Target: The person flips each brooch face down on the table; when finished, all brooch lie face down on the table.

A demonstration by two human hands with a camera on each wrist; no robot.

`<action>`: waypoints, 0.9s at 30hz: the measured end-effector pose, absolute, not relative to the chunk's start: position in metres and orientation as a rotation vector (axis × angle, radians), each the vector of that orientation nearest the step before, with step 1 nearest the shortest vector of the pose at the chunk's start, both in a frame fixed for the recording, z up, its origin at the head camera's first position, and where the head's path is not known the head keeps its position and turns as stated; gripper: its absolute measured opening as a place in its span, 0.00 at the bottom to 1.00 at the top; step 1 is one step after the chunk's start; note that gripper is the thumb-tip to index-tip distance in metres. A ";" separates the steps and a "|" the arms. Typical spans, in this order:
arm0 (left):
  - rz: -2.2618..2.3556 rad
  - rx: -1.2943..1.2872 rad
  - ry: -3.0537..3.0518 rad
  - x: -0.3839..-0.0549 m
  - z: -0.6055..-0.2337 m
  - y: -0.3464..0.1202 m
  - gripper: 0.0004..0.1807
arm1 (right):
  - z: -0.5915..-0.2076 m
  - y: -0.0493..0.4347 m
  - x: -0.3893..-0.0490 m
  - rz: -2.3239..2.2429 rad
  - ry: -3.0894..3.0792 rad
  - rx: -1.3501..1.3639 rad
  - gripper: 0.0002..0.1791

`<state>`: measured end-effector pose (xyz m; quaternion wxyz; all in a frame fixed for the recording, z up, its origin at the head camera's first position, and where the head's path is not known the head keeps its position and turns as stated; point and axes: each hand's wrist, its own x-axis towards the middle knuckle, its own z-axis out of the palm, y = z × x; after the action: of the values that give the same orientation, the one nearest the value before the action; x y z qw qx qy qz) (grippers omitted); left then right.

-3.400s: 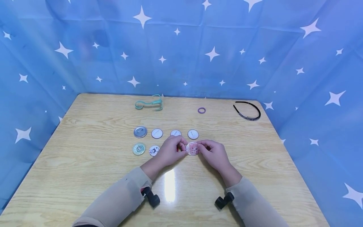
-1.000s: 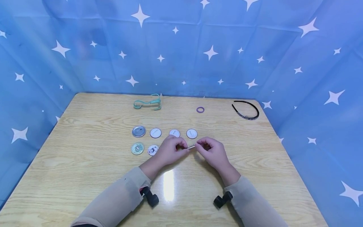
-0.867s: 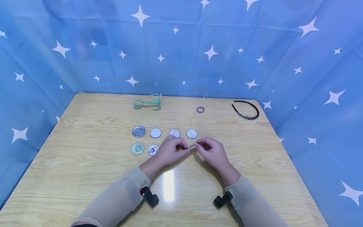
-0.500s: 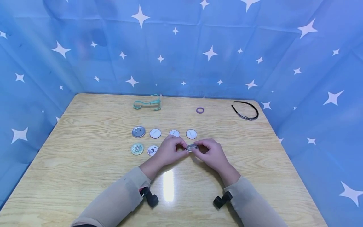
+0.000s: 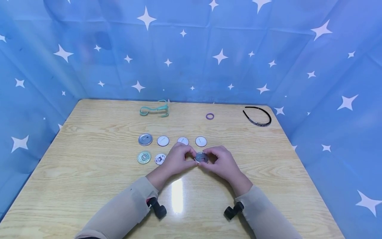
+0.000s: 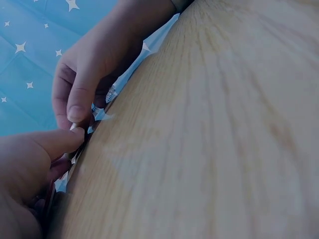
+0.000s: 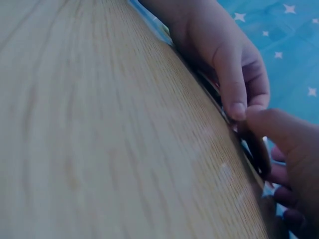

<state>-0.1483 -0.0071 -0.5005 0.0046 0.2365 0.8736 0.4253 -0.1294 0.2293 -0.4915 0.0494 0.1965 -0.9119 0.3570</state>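
Between both hands is a round pin badge [image 5: 201, 157], its silver back with the pin facing up. The left hand [image 5: 178, 159] pinches its left edge, and the right hand [image 5: 222, 161] pinches the right edge between thumb and fingers. In the right wrist view the badge [image 7: 256, 149] shows dark and edge-on, close over the table. Left of the hands lie a green badge [image 5: 144, 157] and a white cartoon badge [image 5: 159, 159], face up. Behind them stretches a row: a silver-backed badge [image 5: 145, 139] and three white-backed ones, including the rightmost white-backed badge [image 5: 201, 141].
Along the far side of the wooden table [image 5: 98, 132] lie a teal strap-like thing with curved ends [image 5: 162, 108], a purple ring [image 5: 206, 117] and a black toothed headband [image 5: 260, 124]. A blue star-patterned curtain [image 5: 191, 73] surrounds the back and sides.
The held badge has been turned over: its pink picture side showed first, then its edge, and now its silver back. Both hands stay in nearly the same place; the right fingers have shifted their hold.
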 end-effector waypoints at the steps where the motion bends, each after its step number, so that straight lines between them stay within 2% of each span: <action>1: 1.325 0.753 2.742 -0.149 -0.500 -0.007 0.13 | -0.491 0.229 -0.130 1.066 -2.774 0.620 0.25; 7: 1.289 0.797 2.772 -0.151 -0.502 -0.006 0.14 | -0.493 0.230 -0.132 0.984 -2.755 0.700 0.26; 27: 1.262 0.872 2.814 -0.151 -0.504 -0.003 0.14 | -0.496 0.230 -0.132 0.958 -2.753 0.696 0.27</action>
<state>-0.1506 -0.0031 -0.5044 -0.0317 0.2720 0.8776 0.3935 -0.1316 0.2300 -0.4961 0.0723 0.2316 -0.9163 0.3187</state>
